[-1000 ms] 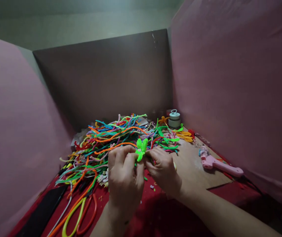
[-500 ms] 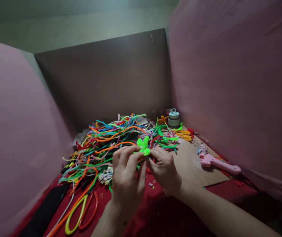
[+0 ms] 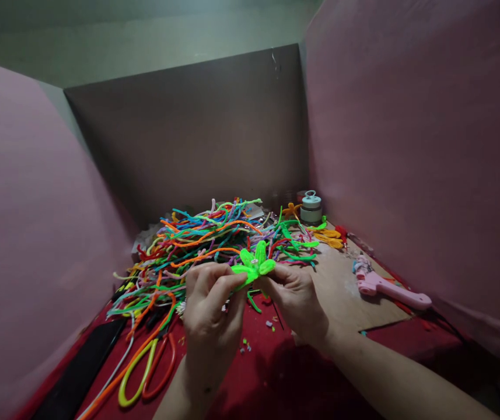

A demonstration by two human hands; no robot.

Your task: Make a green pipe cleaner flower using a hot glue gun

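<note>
Between my two hands is a bright green pipe-cleaner flower (image 3: 256, 261) with several petals spread around a small pale centre. My left hand (image 3: 210, 300) pinches a petal on its left side between thumb and fingers. On the other side, my right hand (image 3: 296, 297) is closed, with its fingertips pinching the flower low on the right, just under the petals. A thin green strand (image 3: 254, 303) shows below the flower; whether it joins the flower I cannot tell. Right behind the hands lies a large heap of coloured pipe cleaners (image 3: 206, 233).
Scissors (image 3: 160, 367) with yellow and red handles lie at front left on the red cloth (image 3: 276, 373), beside a black strip (image 3: 79, 367). A pink glue gun (image 3: 392, 289) rests on a wooden board (image 3: 337, 286) at right. A pale green lidded jar (image 3: 311, 207) stands behind.
The flower has turned so its petals and centre face me more openly. My left hand has shifted a little left and onto a left petal, and the hands are slightly further apart.
</note>
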